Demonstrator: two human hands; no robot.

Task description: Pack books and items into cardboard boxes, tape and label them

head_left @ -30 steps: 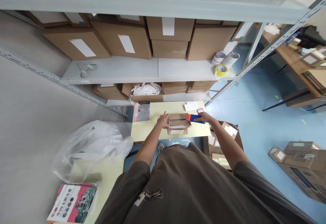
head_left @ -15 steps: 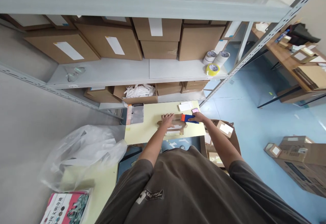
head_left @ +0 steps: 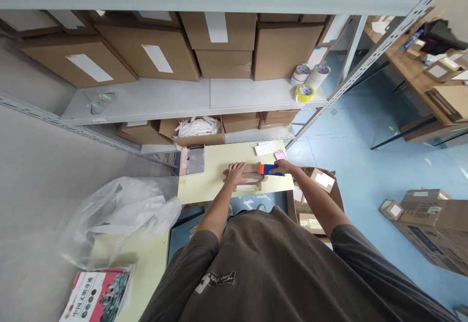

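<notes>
A small cardboard box point(head_left: 251, 168) with a white label lies on the pale yellow table. My left hand point(head_left: 237, 173) rests on the box's left part, fingers spread and pressing on its top. In my right hand point(head_left: 282, 167) is a blue tape dispenser point(head_left: 270, 170), its orange front end at the right end of the box. The fingers are wrapped round the dispenser's body. A phone with a pink screen point(head_left: 280, 155) and white paper slips point(head_left: 264, 148) lie just behind my right hand. Whether tape runs from the dispenser to the box is too small to tell.
A metal shelf point(head_left: 161, 102) with cardboard boxes and tape rolls point(head_left: 304, 92) rises behind the table point(head_left: 212, 192). A large open carton point(head_left: 338, 197) of small boxes stands at the right. Clear plastic point(head_left: 127, 205) and a magazine point(head_left: 97, 295) lie at the left.
The view has tilted and shifted slightly. Both hands stay at the box, the left still flat on it and the right still holding the tape dispenser at its right end.
</notes>
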